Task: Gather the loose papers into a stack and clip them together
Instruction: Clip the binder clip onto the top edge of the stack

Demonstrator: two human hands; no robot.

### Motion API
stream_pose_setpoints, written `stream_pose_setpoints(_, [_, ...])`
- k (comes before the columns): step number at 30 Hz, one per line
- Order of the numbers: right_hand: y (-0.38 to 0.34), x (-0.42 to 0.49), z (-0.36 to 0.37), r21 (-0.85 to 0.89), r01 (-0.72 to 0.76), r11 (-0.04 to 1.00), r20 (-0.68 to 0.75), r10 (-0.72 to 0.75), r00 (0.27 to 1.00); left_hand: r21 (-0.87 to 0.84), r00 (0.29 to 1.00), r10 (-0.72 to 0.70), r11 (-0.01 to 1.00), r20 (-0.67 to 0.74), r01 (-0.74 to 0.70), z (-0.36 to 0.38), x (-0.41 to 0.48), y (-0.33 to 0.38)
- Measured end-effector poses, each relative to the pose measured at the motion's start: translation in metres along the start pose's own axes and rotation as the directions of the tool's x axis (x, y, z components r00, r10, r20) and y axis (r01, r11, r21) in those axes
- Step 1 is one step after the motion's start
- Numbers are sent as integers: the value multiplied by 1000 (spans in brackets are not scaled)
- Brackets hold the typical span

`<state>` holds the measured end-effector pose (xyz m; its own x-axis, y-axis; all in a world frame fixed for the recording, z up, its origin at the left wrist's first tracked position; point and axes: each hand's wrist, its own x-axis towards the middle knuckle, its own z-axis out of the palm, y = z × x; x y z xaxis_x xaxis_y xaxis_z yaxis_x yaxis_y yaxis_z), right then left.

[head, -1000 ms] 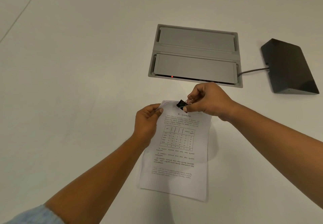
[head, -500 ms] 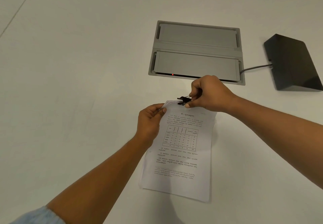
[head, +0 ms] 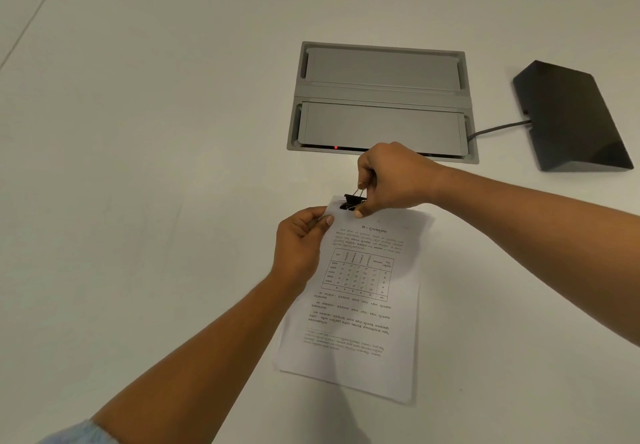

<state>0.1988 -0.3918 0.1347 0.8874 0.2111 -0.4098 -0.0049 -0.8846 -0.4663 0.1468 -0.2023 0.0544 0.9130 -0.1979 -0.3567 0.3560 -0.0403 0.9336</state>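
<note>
A stack of printed papers [head: 360,298] lies on the white table [head: 138,201], text and a small table of figures on the top sheet. My left hand [head: 301,246] pinches the stack's far left corner and lifts it slightly. A black binder clip [head: 350,201] sits on that far edge, its wire handles raised. My right hand [head: 391,180] grips the clip's handles between thumb and fingers, just above the paper's far edge.
A grey recessed cable box [head: 381,101] with two lids and a small red light is set into the table beyond the papers. A black wedge-shaped device [head: 571,118] stands at the far right, joined to the box by a grey cable [head: 495,129].
The clip has moved from above the sheet's top onto the stack's far left edge. My right hand has shifted slightly away with it, and my left hand keeps holding the corner.
</note>
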Motion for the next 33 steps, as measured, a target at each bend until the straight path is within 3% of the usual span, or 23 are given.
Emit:
stream_pose_setpoints(4, [7, 0, 3, -10, -53, 999, 31, 53, 998, -8, 1000, 0, 1000, 3, 0, -2, -1, -1])
stream_pose_setpoints(8, [42, -19, 17, 287, -147, 947, 23, 147, 989, -76, 999, -42, 996, -21, 41, -8, 1, -2])
stream_pose_setpoints(10, [67, -35, 31, 557, -203, 805, -31, 265, 964, -118, 996, -82, 990, -28, 78, -13, 2, -2])
stream_pose_setpoints(13, [102, -55, 66, 872, -218, 438, -14, 467, 884, -172, 994, -110, 979, -19, 106, -21, 5, -4])
stream_pose_setpoints(15, [113, -66, 90, 937, -206, 283, 32, 517, 855, -248, 991, -132, 961, -6, 126, -26, 7, -4])
stream_pose_setpoints(18, [105, -81, 121, 971, -215, 108, 153, 412, 898, -302, 990, -140, 944, 2, 134, -27, 13, -6])
stream_pose_setpoints(20, [94, -85, 136, 952, -239, 193, 142, 411, 900, -315, 990, -139, 940, 0, 132, -26, 19, -5])
stream_pose_setpoints(23, [81, -75, 145, 935, -237, 265, 44, 576, 817, -256, 987, -152, 957, -49, 135, -24, 29, -5])
stream_pose_setpoints(25, [76, -64, 141, 920, -262, 290, 13, 646, 763, -76, 981, -155, 986, -115, 147, -25, 35, -8])
stream_pose_setpoints(29, [70, -45, 130, 869, -306, 390, -22, 647, 762, 319, 976, -118, 932, -181, 171, -34, 37, -19])
stream_pose_setpoints(33, [66, -42, 128, 627, -424, 654, -142, 631, 763, 643, 990, -13, 759, -140, 101, -43, 23, -30])
